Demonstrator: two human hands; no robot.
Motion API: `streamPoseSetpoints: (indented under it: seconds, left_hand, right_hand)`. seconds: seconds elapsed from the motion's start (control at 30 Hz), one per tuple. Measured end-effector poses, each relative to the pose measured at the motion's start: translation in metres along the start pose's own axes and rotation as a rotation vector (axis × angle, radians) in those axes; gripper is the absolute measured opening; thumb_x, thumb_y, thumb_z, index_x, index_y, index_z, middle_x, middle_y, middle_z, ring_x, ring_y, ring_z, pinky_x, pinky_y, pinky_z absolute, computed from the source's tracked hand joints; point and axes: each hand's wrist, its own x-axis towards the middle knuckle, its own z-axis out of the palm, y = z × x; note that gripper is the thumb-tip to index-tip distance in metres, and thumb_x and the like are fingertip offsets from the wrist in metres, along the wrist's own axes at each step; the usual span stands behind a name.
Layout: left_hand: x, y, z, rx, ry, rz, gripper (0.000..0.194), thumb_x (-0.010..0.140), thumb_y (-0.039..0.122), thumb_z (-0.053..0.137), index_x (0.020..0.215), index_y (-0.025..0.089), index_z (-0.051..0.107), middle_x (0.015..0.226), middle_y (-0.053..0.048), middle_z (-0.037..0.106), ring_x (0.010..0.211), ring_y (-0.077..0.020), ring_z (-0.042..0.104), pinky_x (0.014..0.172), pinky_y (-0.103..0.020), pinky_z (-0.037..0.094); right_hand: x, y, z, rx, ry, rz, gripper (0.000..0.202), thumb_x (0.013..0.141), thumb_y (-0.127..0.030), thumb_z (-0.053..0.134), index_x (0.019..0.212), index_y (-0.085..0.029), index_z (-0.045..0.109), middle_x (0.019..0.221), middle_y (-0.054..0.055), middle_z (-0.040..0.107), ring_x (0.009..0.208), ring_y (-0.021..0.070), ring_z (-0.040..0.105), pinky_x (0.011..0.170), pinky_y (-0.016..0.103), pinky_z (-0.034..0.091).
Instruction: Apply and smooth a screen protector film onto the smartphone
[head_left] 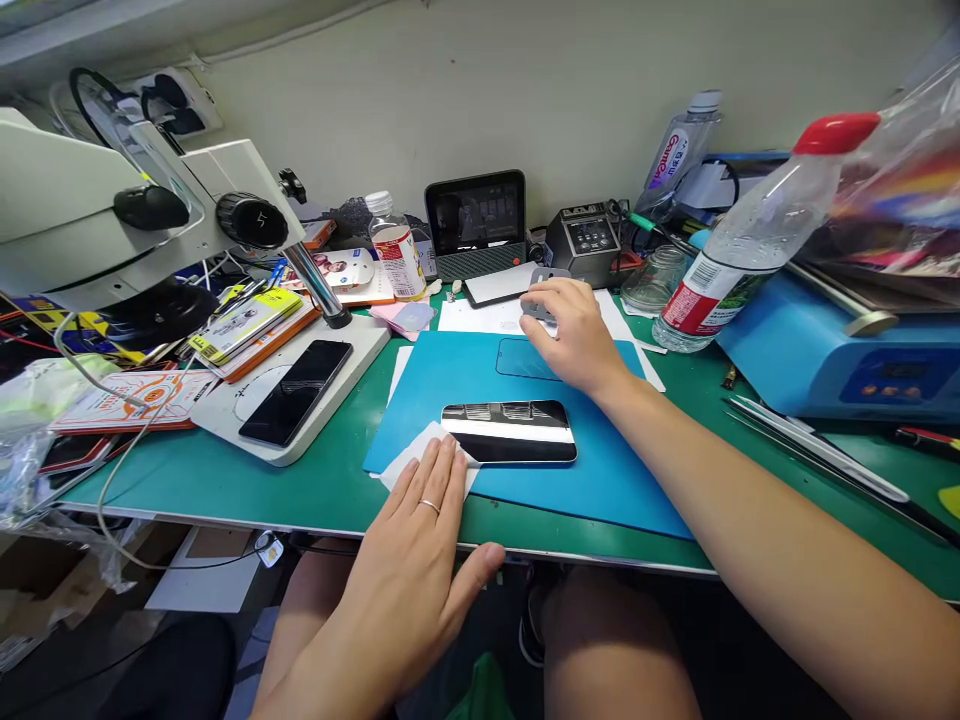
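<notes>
My left hand (424,555) lies flat, fingers stretched, on a white wipe (397,470) at the lower left corner of a phone (510,450). The phone's glossy dark screen faces up and reflects a bright band. Under it is a blue work mat (600,490). Beyond the phone, a clear dark-edged screen protector (521,358) lies on the mat. My right hand (570,335) reaches over the mat's far edge, thumb and curved fingers apart. At its fingertips is a grey flat piece (535,308), partly covered; whether the fingers grip it cannot be made out.
A microscope (90,220) stands left, with a second phone (296,390) on its white base (349,375). Bottles (397,250), a small display (480,215) and a black device (585,240) line the back. At right are a red-capped bottle (697,300), tweezers (817,450) and a blue machine (825,350).
</notes>
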Motion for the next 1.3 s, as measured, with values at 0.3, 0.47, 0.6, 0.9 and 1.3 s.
streamPoseSetpoints:
  seconds: [0.3,0.47,0.6,0.9,1.3]
  left_hand:
    - [0.062,0.039,0.005,-0.205,-0.094,0.007,0.087,0.101,0.067,0.024,0.157,0.000,0.030,0.165,-0.022,0.024,0.155,-0.0333,0.019,0.126,-0.049,0.028]
    - [0.106,0.059,0.008,-0.229,-0.122,0.072,0.090,0.101,0.068,0.023,0.154,-0.004,0.034,0.163,-0.025,0.028,0.155,-0.0353,0.022,0.127,-0.049,0.025]
    - [0.115,0.051,0.007,-0.235,-0.148,0.105,0.086,0.102,0.065,0.023,0.155,-0.002,0.033,0.163,-0.023,0.030,0.155,-0.0337,0.023,0.127,-0.047,0.024]
    - [0.047,-0.018,0.010,-0.064,-0.072,-0.106,0.078,0.105,0.058,0.022,0.157,0.001,0.029,0.165,-0.022,0.023,0.156,-0.0336,0.015,0.125,-0.054,0.027]
    - [0.056,0.063,0.014,-0.115,-0.040,-0.078,0.095,0.098,0.071,0.029,0.155,-0.005,0.031,0.163,-0.029,0.022,0.154,-0.0417,0.016,0.122,-0.058,0.033]
  right_hand:
    - [0.001,0.000,0.005,0.017,0.012,0.012,0.021,0.092,-0.030,0.057,0.106,-0.024,0.071,0.118,0.011,0.071,0.122,0.0343,0.056,0.106,0.057,0.042]
    - [0.001,0.002,0.003,0.001,0.001,0.015,0.020,0.092,-0.029,0.057,0.106,-0.022,0.070,0.118,0.012,0.071,0.123,0.0338,0.056,0.107,0.055,0.042]
    - [0.000,0.002,0.001,-0.007,0.002,0.005,0.020,0.092,-0.029,0.058,0.105,-0.021,0.070,0.117,0.012,0.071,0.122,0.0334,0.057,0.107,0.054,0.043]
    - [0.000,0.001,0.001,-0.001,-0.006,0.019,0.022,0.092,-0.030,0.057,0.107,-0.023,0.071,0.120,0.011,0.070,0.124,0.0339,0.054,0.108,0.055,0.041]
    - [0.001,0.002,0.004,-0.012,-0.007,-0.009,0.023,0.092,-0.029,0.057,0.107,-0.020,0.071,0.120,0.013,0.070,0.124,0.0333,0.055,0.108,0.053,0.041]
